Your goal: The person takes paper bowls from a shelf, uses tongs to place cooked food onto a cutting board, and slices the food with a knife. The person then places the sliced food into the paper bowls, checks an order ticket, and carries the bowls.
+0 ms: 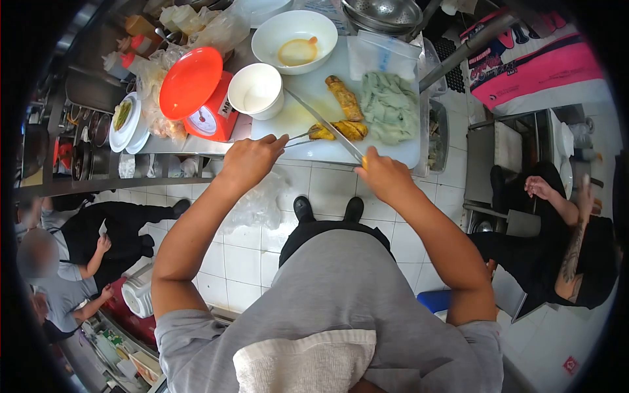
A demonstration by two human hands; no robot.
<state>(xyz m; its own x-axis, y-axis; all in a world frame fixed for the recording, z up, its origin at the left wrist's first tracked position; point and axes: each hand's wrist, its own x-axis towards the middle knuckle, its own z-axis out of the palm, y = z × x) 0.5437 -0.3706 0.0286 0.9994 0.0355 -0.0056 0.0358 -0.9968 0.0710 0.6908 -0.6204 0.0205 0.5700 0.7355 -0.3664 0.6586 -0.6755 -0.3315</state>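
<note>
My left hand (257, 158) is closed round metal tongs (299, 141), whose tips reach a yellow-brown piece of cooked food (352, 130) on the white cutting board (393, 154). In my right hand (385, 175) is a long knife (322, 120) with a yellow handle. Its blade slants up and left across that piece; whether it cuts in, I cannot tell. Just above lies another long browned piece (343, 98). A crumpled pale green cloth (390, 108) rests at the board's right side. Left of the blade stands a white paper tub (256, 90).
A red dial scale (211, 108) stands left of the tub. Behind is a white bowl (321, 26) with some liquid. Co-workers stand at far left and far right. A clear plastic bag (255, 206) lies on the tiled floor near my feet.
</note>
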